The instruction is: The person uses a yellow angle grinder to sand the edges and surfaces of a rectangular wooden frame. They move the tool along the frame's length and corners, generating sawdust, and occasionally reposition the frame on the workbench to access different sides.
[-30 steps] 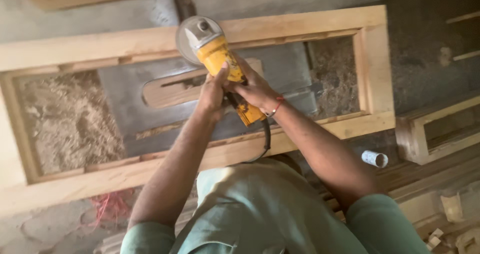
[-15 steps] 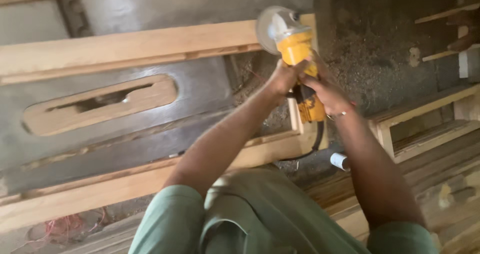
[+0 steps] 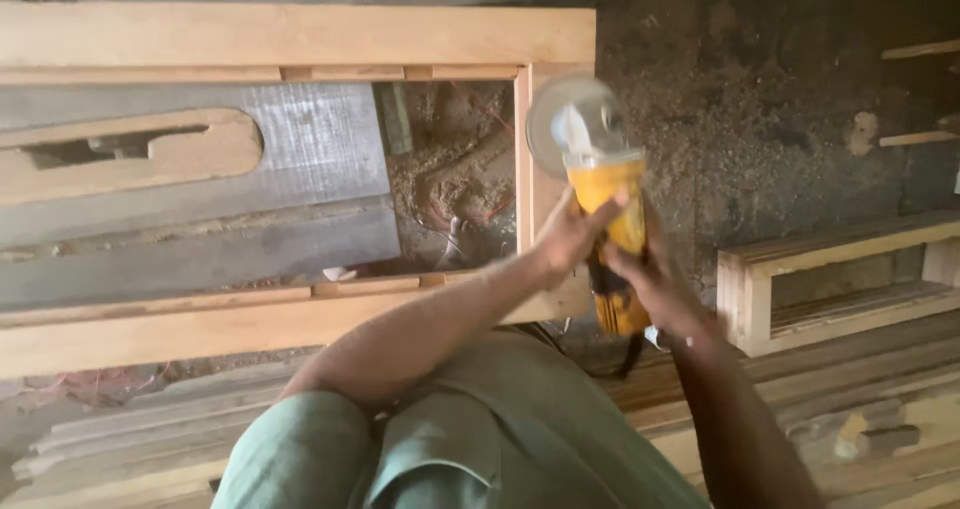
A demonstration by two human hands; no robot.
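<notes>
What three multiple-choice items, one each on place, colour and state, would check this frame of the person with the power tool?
1. Where is the grinder's disc?
A. over the right end of the wooden frame
B. on the small wooden box
C. on the grey slab

2. What colour is the angle grinder body?
A. red
B. yellow
C. blue

3. How is the grinder held?
A. lying loose on the floor
B. in one hand only
C. gripped by both hands

Answers:
1 A, the disc sits by the frame's right upright.
2 B, the casing is yellow with black parts.
3 C, the left hand wraps the body near the head and the right hand grips the rear.
</notes>
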